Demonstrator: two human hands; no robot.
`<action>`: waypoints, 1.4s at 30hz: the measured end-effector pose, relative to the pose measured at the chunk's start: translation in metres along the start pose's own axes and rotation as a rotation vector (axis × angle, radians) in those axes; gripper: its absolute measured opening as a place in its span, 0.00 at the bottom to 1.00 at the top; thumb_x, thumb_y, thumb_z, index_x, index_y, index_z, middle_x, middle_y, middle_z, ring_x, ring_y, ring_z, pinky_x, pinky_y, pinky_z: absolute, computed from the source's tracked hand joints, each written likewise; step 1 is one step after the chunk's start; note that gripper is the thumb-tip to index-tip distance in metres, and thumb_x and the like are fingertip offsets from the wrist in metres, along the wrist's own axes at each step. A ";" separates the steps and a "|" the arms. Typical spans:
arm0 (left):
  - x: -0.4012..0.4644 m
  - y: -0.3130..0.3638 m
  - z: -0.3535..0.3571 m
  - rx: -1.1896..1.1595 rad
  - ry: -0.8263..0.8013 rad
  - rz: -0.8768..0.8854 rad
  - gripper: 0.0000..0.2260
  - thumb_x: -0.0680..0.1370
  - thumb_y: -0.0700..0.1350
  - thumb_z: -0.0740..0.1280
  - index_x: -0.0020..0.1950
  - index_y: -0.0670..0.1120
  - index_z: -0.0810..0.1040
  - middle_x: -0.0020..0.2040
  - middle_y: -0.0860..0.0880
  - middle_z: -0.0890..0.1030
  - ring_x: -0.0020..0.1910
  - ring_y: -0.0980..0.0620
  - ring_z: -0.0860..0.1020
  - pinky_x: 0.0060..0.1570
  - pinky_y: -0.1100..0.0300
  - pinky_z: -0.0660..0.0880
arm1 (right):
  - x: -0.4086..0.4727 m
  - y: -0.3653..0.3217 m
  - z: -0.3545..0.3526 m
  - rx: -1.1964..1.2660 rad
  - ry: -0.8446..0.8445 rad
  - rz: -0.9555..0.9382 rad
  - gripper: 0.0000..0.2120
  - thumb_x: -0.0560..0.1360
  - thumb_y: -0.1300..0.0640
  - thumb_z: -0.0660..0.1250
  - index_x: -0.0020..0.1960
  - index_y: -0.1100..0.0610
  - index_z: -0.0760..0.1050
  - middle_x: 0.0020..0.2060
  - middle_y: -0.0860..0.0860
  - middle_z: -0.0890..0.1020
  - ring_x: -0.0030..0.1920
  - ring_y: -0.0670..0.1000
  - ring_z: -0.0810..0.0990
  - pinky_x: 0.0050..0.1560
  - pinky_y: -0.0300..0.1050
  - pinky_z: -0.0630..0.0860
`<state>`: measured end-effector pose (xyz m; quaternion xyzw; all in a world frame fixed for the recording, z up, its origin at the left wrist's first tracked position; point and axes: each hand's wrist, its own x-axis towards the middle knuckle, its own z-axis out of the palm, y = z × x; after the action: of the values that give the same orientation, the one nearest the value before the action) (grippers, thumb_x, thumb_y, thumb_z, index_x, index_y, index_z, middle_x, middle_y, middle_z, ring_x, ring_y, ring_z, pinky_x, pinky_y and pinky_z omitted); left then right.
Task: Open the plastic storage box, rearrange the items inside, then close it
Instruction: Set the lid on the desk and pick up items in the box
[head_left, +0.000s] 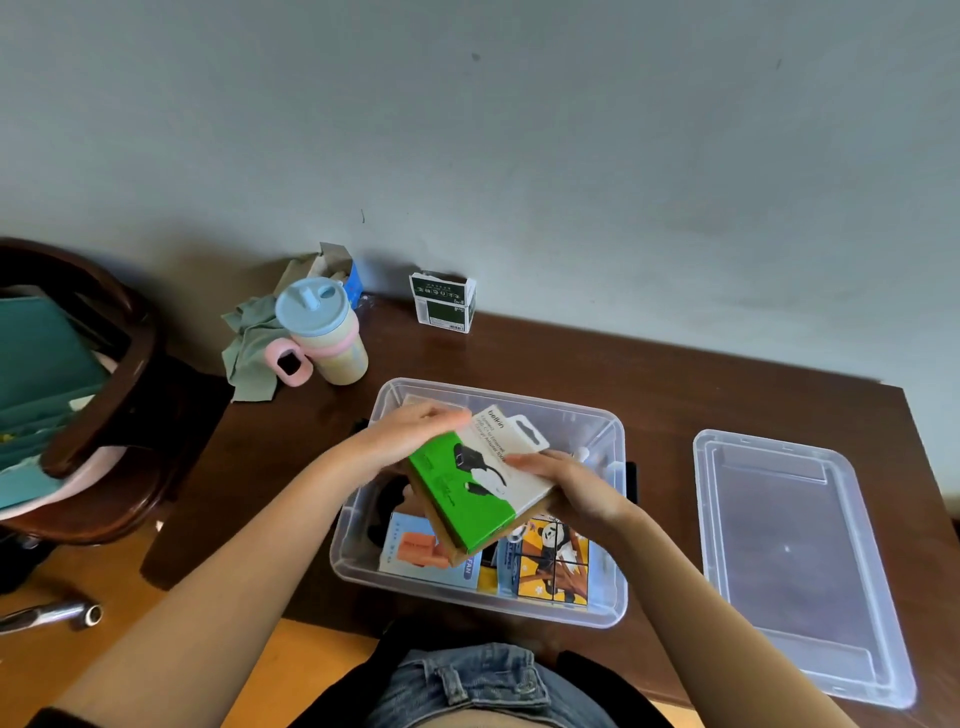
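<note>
From the head view, the green-and-white packet (480, 491) is held over the middle of the open storage box (615, 608), with a brown flat piece stacked under it. Its long axis runs diagonally, from the near left up to the far right, where its white hang-tab points toward the box's back wall. The left hand (415, 434) lies over the packet's far-left edge, fingers fairly straight and pressed along it; the right hand (569, 483) holds the near-right side, thumb on the printed face and fingers curled beneath. So the grip is two-handed, one hand on each long side, and the free floor of the box lies straight below and slightly beyond (both hands look about equally near it). I judge the coming move depends on turning that diagonal to match the box's walls before lowering.

The packet is a flat retail carton, green with a pictured cable. Beneath it lie a panda-printed box (550, 564) and a pale blue box (426, 558). The clear lid (800, 561) rests on the worktop (665, 374), well right of the box.
</note>
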<state>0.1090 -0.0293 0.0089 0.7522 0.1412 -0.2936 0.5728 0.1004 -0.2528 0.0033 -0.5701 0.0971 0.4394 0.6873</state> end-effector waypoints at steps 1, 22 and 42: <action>-0.003 -0.003 -0.002 0.054 -0.008 0.009 0.20 0.70 0.64 0.67 0.54 0.54 0.81 0.52 0.56 0.83 0.54 0.56 0.80 0.58 0.61 0.73 | 0.004 -0.001 0.006 -0.015 0.006 0.005 0.18 0.69 0.53 0.71 0.54 0.63 0.76 0.39 0.53 0.83 0.37 0.50 0.82 0.38 0.42 0.79; -0.011 -0.039 -0.011 0.340 0.288 0.203 0.17 0.79 0.62 0.55 0.57 0.60 0.80 0.55 0.58 0.82 0.58 0.58 0.77 0.55 0.60 0.71 | -0.002 0.002 0.000 0.082 0.158 -0.111 0.12 0.70 0.61 0.71 0.54 0.61 0.77 0.47 0.55 0.85 0.44 0.52 0.84 0.43 0.42 0.80; 0.009 0.020 0.033 0.819 0.242 0.532 0.09 0.79 0.44 0.64 0.58 0.51 0.77 0.55 0.53 0.76 0.46 0.53 0.77 0.44 0.57 0.74 | 0.009 -0.005 -0.031 -1.095 0.668 -0.540 0.11 0.75 0.64 0.67 0.57 0.58 0.76 0.53 0.53 0.76 0.51 0.52 0.75 0.49 0.41 0.72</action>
<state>0.1182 -0.0682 0.0131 0.9538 -0.1168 -0.0794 0.2652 0.1209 -0.2748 -0.0092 -0.9436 -0.0774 0.0396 0.3196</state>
